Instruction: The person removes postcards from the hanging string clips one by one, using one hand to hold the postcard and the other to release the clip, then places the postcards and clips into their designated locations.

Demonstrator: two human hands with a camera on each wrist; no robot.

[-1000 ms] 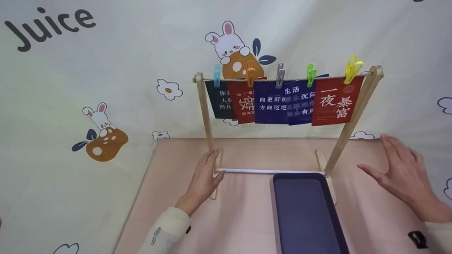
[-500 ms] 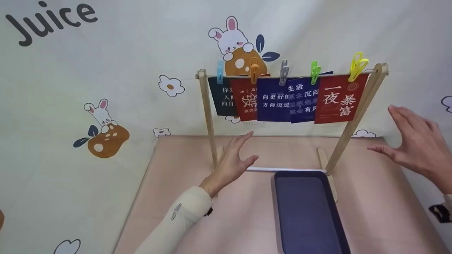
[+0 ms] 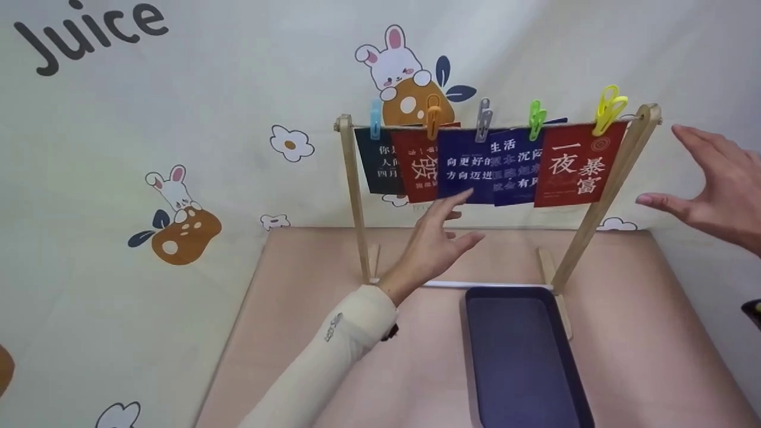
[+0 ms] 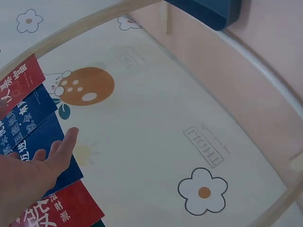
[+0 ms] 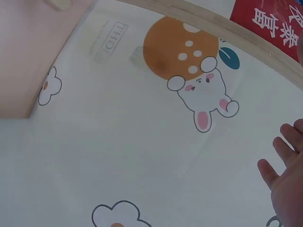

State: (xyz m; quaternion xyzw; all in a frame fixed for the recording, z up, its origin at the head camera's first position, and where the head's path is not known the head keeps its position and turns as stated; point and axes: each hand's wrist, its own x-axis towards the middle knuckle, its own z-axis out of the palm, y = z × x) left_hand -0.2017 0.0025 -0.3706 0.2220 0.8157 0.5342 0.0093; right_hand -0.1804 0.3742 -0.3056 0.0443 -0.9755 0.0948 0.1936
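My left hand [image 3: 431,246] is raised with fingers loosely spread, its fingertips overlapping the lower edge of a blue card [image 3: 464,157] in the head view. It holds nothing. To the right of the wooden stand [image 3: 585,229], my right hand [image 3: 728,193] is up with thumb and fingers apart, also holding nothing. Several printed cards hang in a row from the stand's string, among them a red card [image 3: 579,166] at the right and a dark green card [image 3: 376,163] at the left. Clothes pegs grip them: a yellow peg [image 3: 607,113], a green peg [image 3: 536,120] and others.
A dark blue-grey tray [image 3: 517,356] lies on the pink tabletop [image 3: 416,356], its far end by the white crossbar [image 3: 455,285] at the stand's base. Behind the stand is a pale cloth backdrop [image 3: 232,89] printed with rabbits and flowers.
My left hand has left the stand's left foot and moved up and right toward the cards. My right hand has risen beside the right post. Cards and pegs hang as before.
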